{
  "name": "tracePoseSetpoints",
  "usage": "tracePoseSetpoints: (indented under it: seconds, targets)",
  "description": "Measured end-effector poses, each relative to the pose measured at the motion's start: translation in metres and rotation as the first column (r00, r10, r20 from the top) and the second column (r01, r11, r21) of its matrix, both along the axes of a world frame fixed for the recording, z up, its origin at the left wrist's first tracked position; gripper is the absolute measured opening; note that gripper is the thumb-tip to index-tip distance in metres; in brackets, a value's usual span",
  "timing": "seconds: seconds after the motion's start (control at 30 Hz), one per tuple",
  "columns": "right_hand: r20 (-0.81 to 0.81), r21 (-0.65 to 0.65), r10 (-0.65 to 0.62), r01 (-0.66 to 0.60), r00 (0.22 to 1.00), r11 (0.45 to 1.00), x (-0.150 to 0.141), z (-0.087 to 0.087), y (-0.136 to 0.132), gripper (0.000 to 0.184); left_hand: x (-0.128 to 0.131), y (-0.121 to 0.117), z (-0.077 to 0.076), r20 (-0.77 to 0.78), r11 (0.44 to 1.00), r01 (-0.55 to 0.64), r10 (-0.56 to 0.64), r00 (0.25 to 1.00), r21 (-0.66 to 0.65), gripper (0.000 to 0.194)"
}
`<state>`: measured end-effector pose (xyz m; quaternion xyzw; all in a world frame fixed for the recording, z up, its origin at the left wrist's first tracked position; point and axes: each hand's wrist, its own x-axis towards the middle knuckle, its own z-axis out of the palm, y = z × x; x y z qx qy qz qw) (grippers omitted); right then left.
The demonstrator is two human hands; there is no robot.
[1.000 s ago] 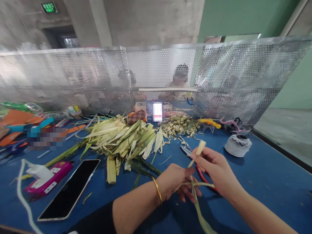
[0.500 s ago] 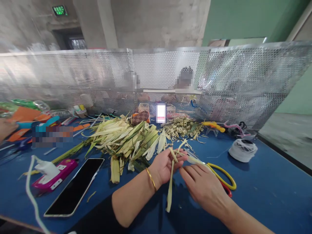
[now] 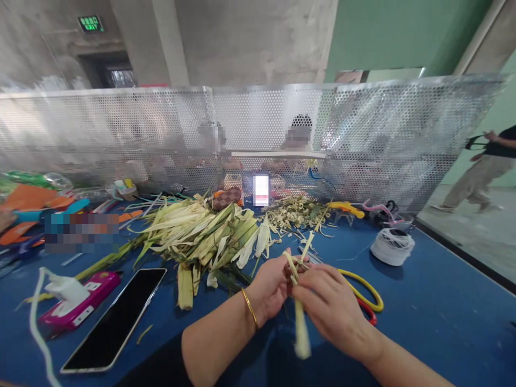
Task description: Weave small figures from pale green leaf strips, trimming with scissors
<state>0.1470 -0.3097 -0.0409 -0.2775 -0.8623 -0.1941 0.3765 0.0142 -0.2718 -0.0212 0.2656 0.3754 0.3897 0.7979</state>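
My left hand (image 3: 272, 285), palm up with a gold bangle at the wrist, is closed on pale corn husk strips (image 3: 301, 330) that loop around its fingers and cross near the fingertips. Against it, my right hand (image 3: 332, 306) pinches a strip whose broad end dangles below both hands. Another end sticks up above the fingers. Scissors (image 3: 374, 295) with yellow and red handles lie just beyond my right hand, their blades partly covered. A heap of corn husks (image 3: 205, 226) spreads to the left of my hands.
A spool of white thread (image 3: 392, 250) stands on the right. To the left lie a black-screened phone (image 3: 116, 320) and a magenta power strip (image 3: 80, 303) with a white cable. Husk scraps (image 3: 298, 212) lie before the perforated metal divider (image 3: 262, 118). Someone (image 3: 484, 172) walks by at right.
My right hand has moved in towards my left and now pinches the hanging strip, which has swung right. A walking person has come into view at the right. The view has shifted slightly.
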Motion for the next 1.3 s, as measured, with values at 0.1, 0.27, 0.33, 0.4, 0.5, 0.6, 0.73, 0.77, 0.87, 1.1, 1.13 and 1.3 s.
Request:
tracePoseSetpoints:
  seconds: [0.1,0.27,0.33,0.4,0.5,0.6,0.73,0.77,0.87,1.1,1.13,1.3]
  targets:
    - [-0.429,-0.317,-0.253,0.118,0.867,0.941,0.011,0.001,0.011,0.018,0.0,-0.001,0.002,-0.097,0.992,0.005,0.007,0.995,0.128,0.036]
    - [-0.575,-0.818,-0.635,-0.372,0.516,0.439,0.01,-0.008,0.025,0.032,0.002,-0.003,0.002,-0.244,0.948,0.005,0.077,0.967,0.317,0.036]
    - [-0.581,-0.771,-0.689,-0.565,0.434,0.294,0.005,-0.009,0.025,0.034,0.002,-0.004,0.003,-0.292,0.931,0.035,0.078,0.953,0.363,0.032]
    - [-0.576,-0.734,-0.721,-0.631,0.386,0.25,0.003,-0.007,0.024,0.033,0.001,-0.005,0.005,-0.297,0.919,0.059,0.065,0.953,0.391,0.026]
    - [-0.579,-0.721,-0.736,-0.642,0.352,0.261,0.005,-0.002,0.023,0.03,-0.002,-0.006,0.009,-0.25,0.905,0.106,-0.001,0.968,0.411,0.023]
    - [-0.585,-0.709,-0.737,-0.655,0.339,0.262,0.008,0.001,0.023,0.027,-0.003,-0.006,0.008,-0.272,0.872,0.168,-0.042,0.962,0.46,0.024]
    - [-0.567,-0.702,-0.743,-0.681,0.356,0.21,0.005,0.003,0.019,0.027,0.0,-0.004,0.001,-0.386,0.865,0.074,0.144,0.911,0.497,0.017]
    - [-0.549,-0.718,-0.744,-0.671,0.382,0.186,0.003,0.003,0.017,0.027,0.0,-0.003,-0.001,-0.391,0.867,0.03,0.193,0.9,0.497,0.016]
    - [-0.51,-0.806,-0.668,-0.573,0.542,0.15,0.002,0.005,0.012,0.023,-0.002,0.002,-0.002,-0.356,0.868,-0.099,0.3,0.885,0.487,0.016]
    - [-0.244,-0.68,0.02,-0.186,0.969,0.709,0.015,0.009,0.009,0.032,-0.005,0.008,-0.007,-0.266,0.891,-0.189,0.316,0.911,0.414,0.019]
    - [-0.187,-0.643,0.039,-0.153,0.982,0.75,0.017,0.01,0.009,0.031,-0.004,0.007,-0.007,-0.267,0.896,-0.166,0.293,0.918,0.413,0.02]
    - [-0.285,-0.474,-0.142,-0.011,0.948,0.88,0.028,0.012,0.014,0.021,0.001,-0.001,-0.006,-0.329,0.886,0.057,0.111,0.938,0.461,0.014]
